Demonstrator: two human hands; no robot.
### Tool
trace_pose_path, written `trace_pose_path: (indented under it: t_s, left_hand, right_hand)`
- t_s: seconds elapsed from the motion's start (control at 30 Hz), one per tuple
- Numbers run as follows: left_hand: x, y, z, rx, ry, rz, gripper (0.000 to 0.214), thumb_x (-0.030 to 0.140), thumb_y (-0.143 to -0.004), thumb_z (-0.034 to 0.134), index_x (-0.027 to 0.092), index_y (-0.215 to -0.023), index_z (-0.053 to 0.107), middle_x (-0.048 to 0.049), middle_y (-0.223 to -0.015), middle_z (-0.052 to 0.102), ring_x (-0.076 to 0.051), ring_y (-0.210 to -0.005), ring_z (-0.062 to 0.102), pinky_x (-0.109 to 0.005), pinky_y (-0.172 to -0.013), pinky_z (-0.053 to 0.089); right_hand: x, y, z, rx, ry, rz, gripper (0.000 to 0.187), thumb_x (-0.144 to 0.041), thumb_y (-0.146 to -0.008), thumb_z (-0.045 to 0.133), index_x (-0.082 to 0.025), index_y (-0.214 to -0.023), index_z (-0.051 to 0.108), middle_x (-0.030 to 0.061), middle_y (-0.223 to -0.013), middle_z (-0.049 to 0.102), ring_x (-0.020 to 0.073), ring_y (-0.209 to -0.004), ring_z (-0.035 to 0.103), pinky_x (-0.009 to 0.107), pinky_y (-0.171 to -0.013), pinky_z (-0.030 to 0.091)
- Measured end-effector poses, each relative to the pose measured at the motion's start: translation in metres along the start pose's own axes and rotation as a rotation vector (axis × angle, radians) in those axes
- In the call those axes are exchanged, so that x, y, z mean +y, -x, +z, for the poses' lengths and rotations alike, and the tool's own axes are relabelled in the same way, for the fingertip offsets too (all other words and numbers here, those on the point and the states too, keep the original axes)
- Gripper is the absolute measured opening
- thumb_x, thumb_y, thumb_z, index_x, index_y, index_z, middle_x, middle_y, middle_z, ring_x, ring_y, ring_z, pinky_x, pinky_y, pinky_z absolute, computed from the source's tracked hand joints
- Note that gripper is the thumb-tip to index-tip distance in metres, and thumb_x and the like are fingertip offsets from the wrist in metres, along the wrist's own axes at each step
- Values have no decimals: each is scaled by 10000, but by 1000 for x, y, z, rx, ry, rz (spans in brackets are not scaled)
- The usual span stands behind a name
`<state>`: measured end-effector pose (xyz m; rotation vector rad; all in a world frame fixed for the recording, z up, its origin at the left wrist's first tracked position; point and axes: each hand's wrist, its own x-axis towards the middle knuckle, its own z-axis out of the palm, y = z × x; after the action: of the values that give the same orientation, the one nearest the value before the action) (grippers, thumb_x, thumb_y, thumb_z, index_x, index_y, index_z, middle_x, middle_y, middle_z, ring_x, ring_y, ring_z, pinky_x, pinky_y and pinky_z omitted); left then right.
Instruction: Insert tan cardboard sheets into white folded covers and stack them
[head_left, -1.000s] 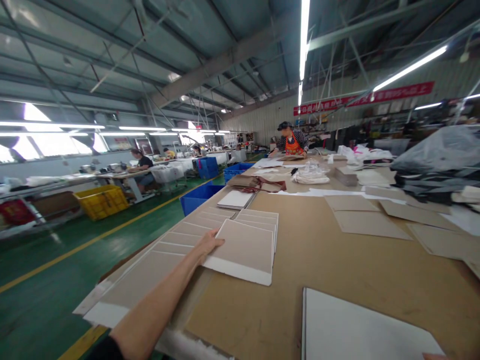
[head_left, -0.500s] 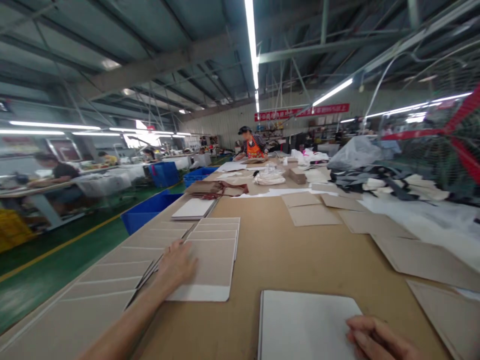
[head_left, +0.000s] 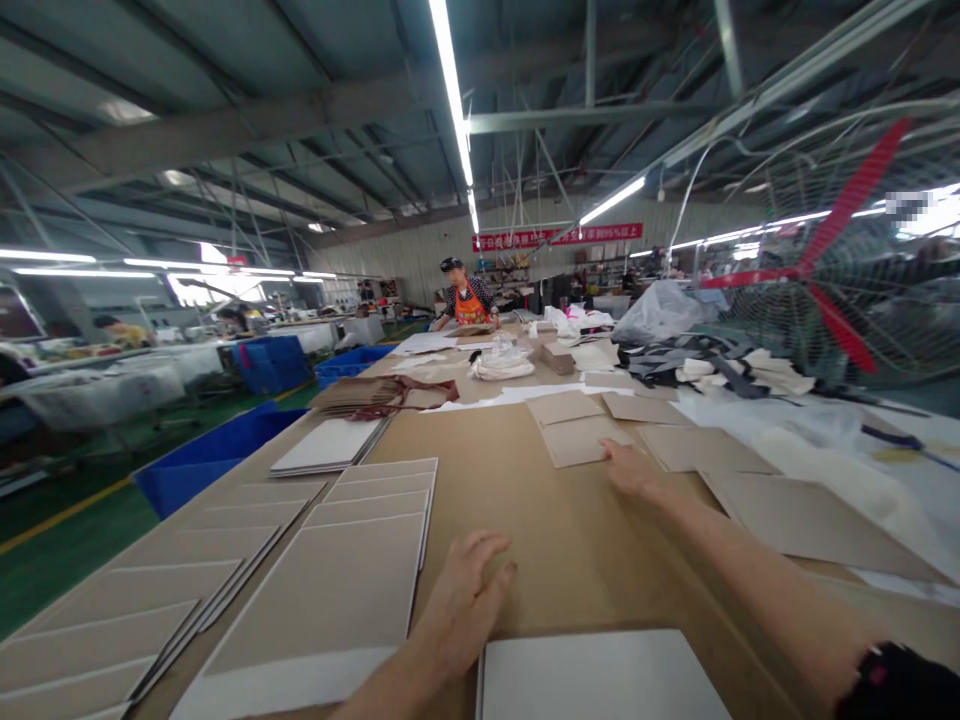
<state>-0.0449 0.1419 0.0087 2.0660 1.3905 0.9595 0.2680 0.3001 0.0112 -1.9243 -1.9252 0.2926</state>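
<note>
My right hand (head_left: 628,470) reaches far across the table, its fingertips pinching the right edge of a flat taupe panel (head_left: 568,442). Whether the thumb is under the panel is hidden. Nearer to me, my left hand (head_left: 469,590) hovers with curved fingers apart and nothing in them. It is between a taupe pocketed panel with white edging (head_left: 352,560), on its left, and a white-topped stack of sheets (head_left: 600,680) at the bottom of the view.
Overlapping pocketed panels (head_left: 150,590) line the left side. Beyond are a white stack (head_left: 326,445), brown pieces (head_left: 375,395) and a blue bin (head_left: 217,460). More taupe panels (head_left: 810,520) lie right, near dark scraps (head_left: 697,355) and a red-bladed fan (head_left: 817,270). A person (head_left: 469,300) stands at the far end.
My right hand has left the white stack and reached forward to the taupe panel. My left hand has come off the pocketed panel and moved right. The view has turned slightly right.
</note>
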Motion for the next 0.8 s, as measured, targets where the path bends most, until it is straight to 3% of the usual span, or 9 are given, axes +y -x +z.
trace_pose_path:
  t_s: [0.13,0.3,0.4,0.5,0.63,0.8]
  left_hand:
    - [-10,-45,5,-67,31,-128,385,402,-899,453,188,-1153,649,-75,-1162,703,-229,-1082,634,-344,-938,481]
    - [-19,-77,24,-41,24,-183,322,350,-921,478,155,-1115,647,-84,-1117,710,-228,-1059,635,-367,-933,464]
    - [-14,-79,31,-41,-5,-147,260,353,-927,541,146,-1048,643,-76,-1061,695,-215,-1019,632,-425,-939,456]
    - [-8,-75,37,-53,-55,-89,202,308,-922,549,147,-996,645,-58,-992,688,-204,-960,635,-409,-902,471]
    - [-11,-69,44,-21,-152,15,178,192,-876,499,159,-962,651,-78,-952,680,-207,-939,627,-348,-871,476]
    - [-23,-63,50,45,-236,151,236,185,-874,454,191,-1015,643,-76,-1045,658,-208,-1029,598,-347,-937,459]
  right_hand:
    - [7,-32,15,25,34,78,345,-348,-953,596,-177,-1249,554,99,-1229,571,247,-1033,594,461,-878,511]
    - [14,-11,28,-11,82,6,346,-361,-952,591,-171,-1238,551,92,-1191,580,236,-994,599,441,-855,513]
    - [17,6,23,-31,100,-41,350,-357,-948,599,-168,-1239,552,92,-1182,585,234,-990,601,438,-856,513]
    - [14,6,15,-8,107,-52,339,-350,-955,590,-173,-1243,553,90,-1190,586,237,-1004,602,450,-866,514]
    - [5,-16,16,31,101,-59,349,-340,-953,597,-176,-1257,549,95,-1221,578,245,-1029,599,460,-876,516]
    - [-3,-46,32,67,114,-40,369,-336,-945,610,-169,-1268,547,113,-1263,556,265,-1085,575,478,-911,497]
